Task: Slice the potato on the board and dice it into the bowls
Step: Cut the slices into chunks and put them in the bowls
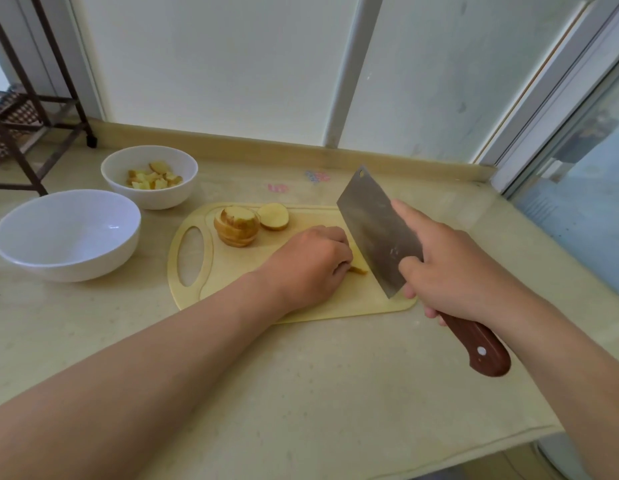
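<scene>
A pale marble-look bench [301,375] carries a cream plastic cutting board [231,268]. To its left sit a large white bowl [69,261] and a smaller white bowl [150,199] holding diced potato [154,178]. The right hand [453,271] grips a steel cleaver with a red-brown wooden handle [377,230], blade edge on the board. The left hand [308,265], fingers curled, holds a potato piece [358,269] against the blade. A stack of potato slices [237,226] and one potato end [273,217] lie at the board's far side.

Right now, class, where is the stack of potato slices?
In the head view, the stack of potato slices stands at the far left of the cutting board, a single slice to its right, the bowl of diced potato behind it.
</scene>
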Demonstrator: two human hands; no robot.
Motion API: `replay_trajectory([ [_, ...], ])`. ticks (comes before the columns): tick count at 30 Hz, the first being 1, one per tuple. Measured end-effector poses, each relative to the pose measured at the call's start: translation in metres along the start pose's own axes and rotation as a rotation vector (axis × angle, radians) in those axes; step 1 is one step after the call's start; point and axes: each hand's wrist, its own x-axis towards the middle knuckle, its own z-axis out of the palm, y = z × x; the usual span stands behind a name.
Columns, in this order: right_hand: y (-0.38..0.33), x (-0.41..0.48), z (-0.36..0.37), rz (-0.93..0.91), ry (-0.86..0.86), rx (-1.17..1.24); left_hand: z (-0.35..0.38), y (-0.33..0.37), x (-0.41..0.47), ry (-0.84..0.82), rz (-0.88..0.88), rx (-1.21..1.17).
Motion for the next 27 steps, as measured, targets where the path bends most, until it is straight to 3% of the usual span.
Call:
replay_trajectory([
  [22,-0.001,-0.027,0.000,0.010,-0.092,-0.098,0.001,-0.002,0.000,0.005,-0.001,0.000],
  [27,-0.021,0.003,0.011,0.034,-0.079,-0.118,0.000,-0.001,0.002,0.014,-0.009,0.004],
])
